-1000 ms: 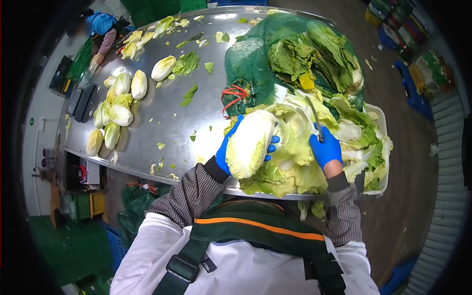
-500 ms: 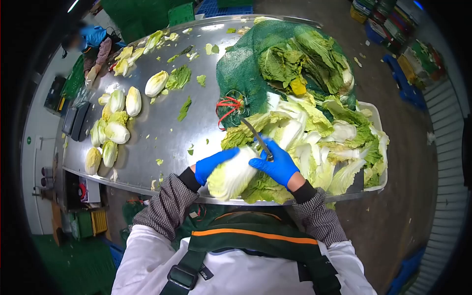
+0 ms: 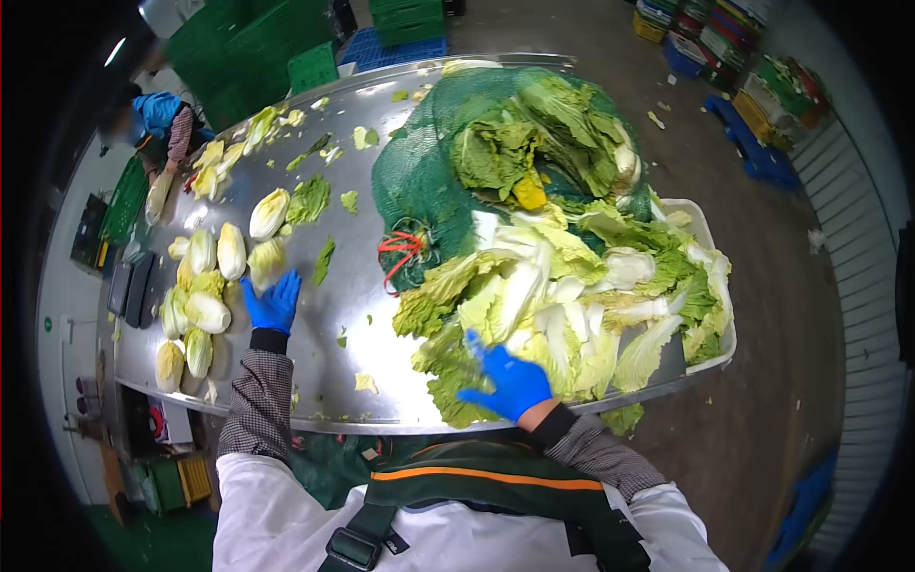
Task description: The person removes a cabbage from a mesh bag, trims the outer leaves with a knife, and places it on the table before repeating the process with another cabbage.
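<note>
At the left side of the steel surface (image 3: 357,315), left hand (image 3: 274,301) in a blue glove: grip open, fingers spread flat, holding nothing. Its fingertips touch or lie just beside a trimmed cabbage (image 3: 267,259); contact not certain. Further left, more trimmed cabbages (image 3: 202,307) lie in a loose cluster near the surface edge. Right hand (image 3: 512,383), also gloved, sits on the near edge of a leaf pile (image 3: 543,286); motion blur, so I cannot tell whether its grip is closed or what it holds. Leaf pile spills over a white tray (image 3: 713,238) at right. Behind the pile is a green net sack (image 3: 419,172) of untrimmed cabbage, with red string (image 3: 400,250) at its mouth. Leaf scraps (image 3: 324,259) are scattered across the surface. At the far end, another person (image 3: 160,122) handles cabbage. Green crates (image 3: 238,43) stand beyond.
</note>
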`<action>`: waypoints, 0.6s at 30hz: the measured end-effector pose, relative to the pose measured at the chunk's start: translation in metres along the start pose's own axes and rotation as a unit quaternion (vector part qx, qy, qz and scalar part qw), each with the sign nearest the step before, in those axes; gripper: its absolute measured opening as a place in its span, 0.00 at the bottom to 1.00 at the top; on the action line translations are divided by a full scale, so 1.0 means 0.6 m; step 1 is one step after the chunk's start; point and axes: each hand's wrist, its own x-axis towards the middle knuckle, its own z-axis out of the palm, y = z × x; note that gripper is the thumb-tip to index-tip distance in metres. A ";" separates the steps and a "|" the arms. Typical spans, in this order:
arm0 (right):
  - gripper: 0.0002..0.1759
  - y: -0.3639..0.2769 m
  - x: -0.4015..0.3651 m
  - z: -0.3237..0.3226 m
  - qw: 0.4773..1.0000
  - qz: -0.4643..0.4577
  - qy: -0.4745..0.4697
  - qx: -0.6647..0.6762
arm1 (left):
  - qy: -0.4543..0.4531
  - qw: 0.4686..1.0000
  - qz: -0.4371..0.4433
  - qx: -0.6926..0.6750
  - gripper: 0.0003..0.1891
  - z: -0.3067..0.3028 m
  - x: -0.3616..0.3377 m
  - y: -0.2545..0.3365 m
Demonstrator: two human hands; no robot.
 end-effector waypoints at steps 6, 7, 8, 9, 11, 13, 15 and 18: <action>0.44 0.012 -0.002 0.077 0.997 0.026 -0.061 -0.045 | -0.525 0.665 0.144 0.511 0.22 0.169 -0.037 -0.377; 0.42 0.024 -0.004 0.076 0.997 0.033 -0.055 -0.039 | -0.522 0.507 0.283 0.625 0.24 0.188 -0.054 -0.427; 0.38 0.038 -0.012 0.073 0.998 0.034 -0.035 -0.029 | -0.486 0.323 0.404 0.704 0.26 0.199 -0.064 -0.455; 0.35 0.055 -0.023 0.069 0.999 0.036 -0.015 -0.018 | -0.442 0.242 0.376 0.778 0.28 0.207 -0.055 -0.459; 0.29 0.110 -0.052 0.073 0.998 0.016 0.057 0.019 | -0.333 0.073 0.307 0.888 0.32 0.224 -0.014 -0.451; 0.26 0.163 -0.080 0.051 0.994 0.095 0.056 -0.011 | -0.271 0.047 0.295 0.915 0.25 0.225 0.071 -0.368; 0.28 0.234 -0.115 0.019 0.991 0.107 0.074 -0.026 | -0.191 0.027 0.366 0.910 0.29 0.201 0.177 -0.263; 0.36 0.270 -0.111 -0.099 0.986 0.148 -0.062 0.055 | -0.065 0.058 0.308 0.948 0.36 0.315 0.183 -0.219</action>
